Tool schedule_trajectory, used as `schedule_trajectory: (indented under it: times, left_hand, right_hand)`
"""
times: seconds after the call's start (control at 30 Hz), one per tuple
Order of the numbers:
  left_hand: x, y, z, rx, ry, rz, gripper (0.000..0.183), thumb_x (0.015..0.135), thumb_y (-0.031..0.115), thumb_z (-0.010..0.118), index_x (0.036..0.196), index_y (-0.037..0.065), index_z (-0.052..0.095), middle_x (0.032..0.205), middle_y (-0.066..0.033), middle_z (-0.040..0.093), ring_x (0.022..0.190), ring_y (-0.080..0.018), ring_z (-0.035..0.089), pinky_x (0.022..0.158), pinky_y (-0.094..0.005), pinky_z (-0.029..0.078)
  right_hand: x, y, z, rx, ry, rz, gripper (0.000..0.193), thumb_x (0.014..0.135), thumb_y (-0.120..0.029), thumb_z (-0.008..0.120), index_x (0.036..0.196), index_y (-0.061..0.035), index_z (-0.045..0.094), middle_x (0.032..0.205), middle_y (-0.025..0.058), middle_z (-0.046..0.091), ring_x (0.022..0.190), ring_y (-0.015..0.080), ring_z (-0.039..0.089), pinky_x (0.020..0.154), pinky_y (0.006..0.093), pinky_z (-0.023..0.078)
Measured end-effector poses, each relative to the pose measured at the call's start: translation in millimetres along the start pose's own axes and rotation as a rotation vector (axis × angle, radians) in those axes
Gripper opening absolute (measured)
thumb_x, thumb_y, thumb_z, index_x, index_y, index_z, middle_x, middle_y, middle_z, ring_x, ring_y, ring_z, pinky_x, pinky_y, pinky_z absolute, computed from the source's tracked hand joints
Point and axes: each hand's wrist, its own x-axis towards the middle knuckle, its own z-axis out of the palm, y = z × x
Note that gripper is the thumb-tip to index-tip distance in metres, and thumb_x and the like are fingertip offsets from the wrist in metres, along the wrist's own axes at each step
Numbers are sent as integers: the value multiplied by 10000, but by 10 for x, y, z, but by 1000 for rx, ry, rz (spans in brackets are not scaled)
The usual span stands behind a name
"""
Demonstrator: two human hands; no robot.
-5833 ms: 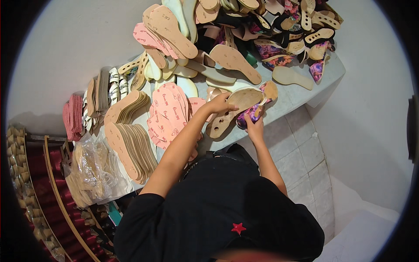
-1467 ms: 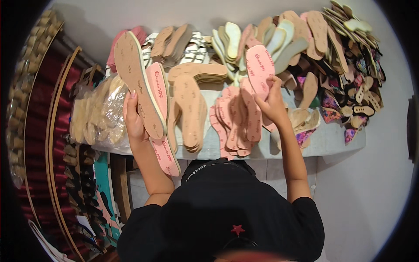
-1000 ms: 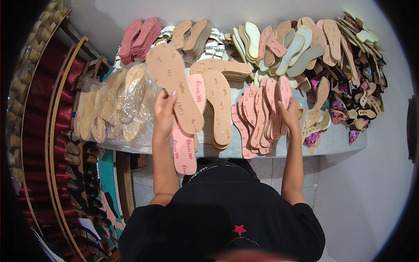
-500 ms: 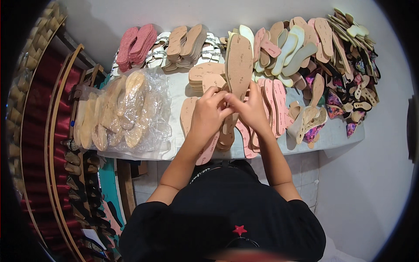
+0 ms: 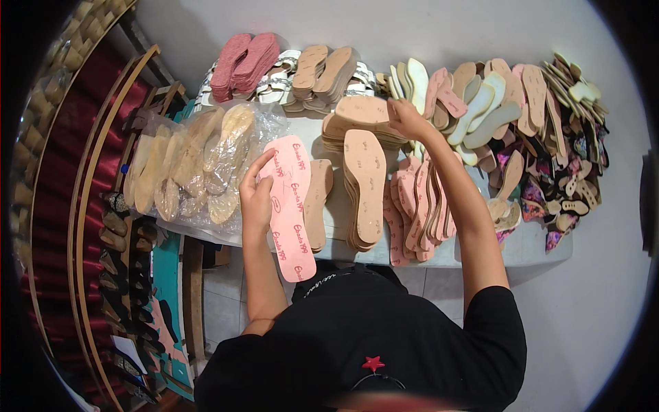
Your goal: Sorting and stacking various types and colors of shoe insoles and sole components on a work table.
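Note:
My left hand (image 5: 257, 202) grips a flat pink shoe insole (image 5: 292, 209) with red print, held tilted above the left-middle of the table. Behind its right edge shows a tan insole (image 5: 318, 206) on the table. Farther off, my right hand (image 5: 410, 120) is closed at the right end of the top tan insole (image 5: 362, 110) on a crosswise stack; its fingertips are partly hidden. Between my arms stands a lengthwise stack of tan insoles (image 5: 365, 182). Beside my right forearm lie several pink insoles (image 5: 417, 213), overlapping one another.
Clear plastic bags of pale soles (image 5: 223, 158) cover the table's left side. Rose insoles (image 5: 254, 65) and white sandals (image 5: 278, 79) line the back. Insoles and floral straps (image 5: 532, 185) pile up at right, against the wall. A shoe rack (image 5: 117, 275) stands at left.
My hands, together at an upright tan insole before, are now apart. The left has moved left and holds a pink insole; the right has reached out to the far tan stack. The view has shifted.

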Motion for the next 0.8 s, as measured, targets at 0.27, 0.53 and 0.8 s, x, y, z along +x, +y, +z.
schedule_trajectory:
  times: [0.27,0.53,0.8]
  left_hand:
    - [-99,-167,-73,-97,42,-87,424,765,-55,404,1178,-33,498,1181,-120,519,1029,-144,514,874,-247,404]
    - [31,-221,147,-110,-91,-47,442,759,-62,440,1199,-33,472,1218,-126,487,1088,-163,478,931,-263,362]
    - [187,-61,601,-212,-145,68,445,774,-75,531,1206,-36,433,1194,-134,471,1066,-172,494,884,-275,423]
  right_hand:
    - [166,-34,445,169,-32,-55,510,629,-49,685,1103,4,503,1021,180,516,965,359,506,839,381,422]
    - [80,-50,418,58,162,0,459,674,-87,668,1106,-25,525,1061,171,518,961,349,504,846,404,406]
    - [-613,-1247,-456,991,142,285,372,835,-168,560,1164,-14,484,1060,99,529,841,129,528,718,253,434]
